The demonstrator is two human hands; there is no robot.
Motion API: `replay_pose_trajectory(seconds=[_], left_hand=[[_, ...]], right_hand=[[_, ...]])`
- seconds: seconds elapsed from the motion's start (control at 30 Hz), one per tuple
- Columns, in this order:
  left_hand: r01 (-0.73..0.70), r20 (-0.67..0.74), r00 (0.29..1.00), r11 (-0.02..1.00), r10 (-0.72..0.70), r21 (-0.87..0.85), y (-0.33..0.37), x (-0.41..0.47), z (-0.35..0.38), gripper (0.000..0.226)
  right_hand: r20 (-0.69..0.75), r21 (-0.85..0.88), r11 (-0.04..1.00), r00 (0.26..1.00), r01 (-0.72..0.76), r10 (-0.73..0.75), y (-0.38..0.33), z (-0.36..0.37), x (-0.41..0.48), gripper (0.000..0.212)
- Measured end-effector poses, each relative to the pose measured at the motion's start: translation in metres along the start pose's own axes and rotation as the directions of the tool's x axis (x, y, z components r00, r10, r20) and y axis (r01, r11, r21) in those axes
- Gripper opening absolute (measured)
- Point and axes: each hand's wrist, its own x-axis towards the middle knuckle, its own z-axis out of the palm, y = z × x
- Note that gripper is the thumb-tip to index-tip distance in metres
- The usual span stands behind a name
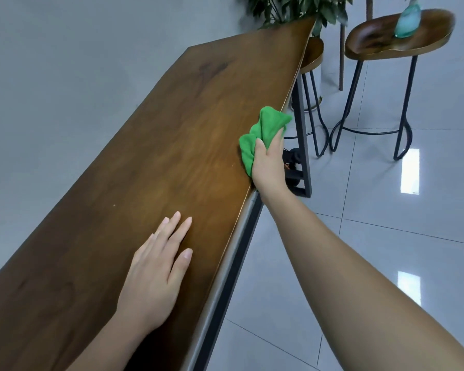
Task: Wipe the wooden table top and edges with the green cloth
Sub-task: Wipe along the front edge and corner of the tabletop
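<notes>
The right hand point(268, 162) holds the green cloth point(263, 129) bunched at the near long edge of the wooden bench point(172, 129); its fingers point(277, 137) are curled round the wad, thumb on the top side and the rest wrapped over the rim, so the cloth straddles the corner where top meets edge; most of the fabric bulges out ahead of the fingertips and to their inner side, lying on the wood. The left hand point(156, 266) lies flat on the top, well behind the cloth, fingers point(172, 223) straight and slightly spread, holding nothing; it looks like a brace.

The cloth is soft and light, with no stiffness of its own; it will fold and creep under the palm, so it is best gripped as a thick wad with a loose flap left forward of the fingertips to do the wiping; pinched at one corner it would likely trail and skip. The varnished wood looks smooth, so the cloth should slide easily under moderate pressure.

Beyond the fingertips of the right hand, off the bench, stands a stool point(373, 46) with a pale blue bottle point(407, 22) on its seat.
</notes>
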Motion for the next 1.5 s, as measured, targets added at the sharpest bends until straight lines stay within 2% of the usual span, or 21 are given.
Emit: replay_pose_trajectory(seconds=[0.33, 0.53, 0.63, 0.77, 1.07, 1.2, 1.33, 1.5], left_hand=[[0.002, 0.018, 1.000, 1.000, -0.002, 0.000, -0.044, -0.102, -0.010, 0.089], [-0.028, -0.002, 1.000, 1.000, 0.028, 0.004, -0.054, -0.124, -0.007, 0.079], [-0.042, -0.005, 0.999, 0.999, 0.042, 0.016, -0.056, -0.125, -0.005, 0.071], [-0.054, -0.025, 0.998, 0.998, 0.054, 0.014, -0.057, -0.122, -0.004, 0.063], [-0.014, -0.035, 0.999, 1.000, 0.014, 0.006, -0.050, -0.120, -0.005, 0.061], [0.001, -0.012, 1.000, 1.000, 0.000, 0.015, -0.049, -0.121, -0.006, 0.061], [0.003, -0.003, 1.000, 1.000, -0.003, 0.017, -0.046, -0.121, -0.007, 0.059], [0.003, 0.000, 1.000, 1.000, -0.003, 0.009, -0.044, -0.121, -0.008, 0.057]], right_hand=[[0.004, 0.026, 0.998, 0.999, 0.054, -0.054, 0.027, 0.037, -0.228, 0.074], [0.055, -0.002, 1.000, 0.998, 0.020, -0.019, 0.034, 0.051, -0.345, 0.072], [0.086, 0.007, 1.000, 0.996, 0.011, -0.012, 0.031, 0.053, -0.375, 0.072], [0.126, 0.008, 1.000, 0.992, 0.023, -0.024, 0.027, 0.044, -0.344, 0.076], [0.054, -0.076, 0.996, 0.998, 0.039, -0.035, 0.018, 0.024, -0.144, 0.076], [0.078, -0.059, 0.998, 0.997, -0.023, 0.027, 0.006, 0.012, -0.095, 0.076], [0.073, -0.044, 0.998, 0.996, -0.038, 0.041, 0.003, 0.012, -0.100, 0.075], [0.092, -0.010, 1.000, 0.996, 0.014, -0.013, 0.014, 0.022, -0.199, 0.073]])
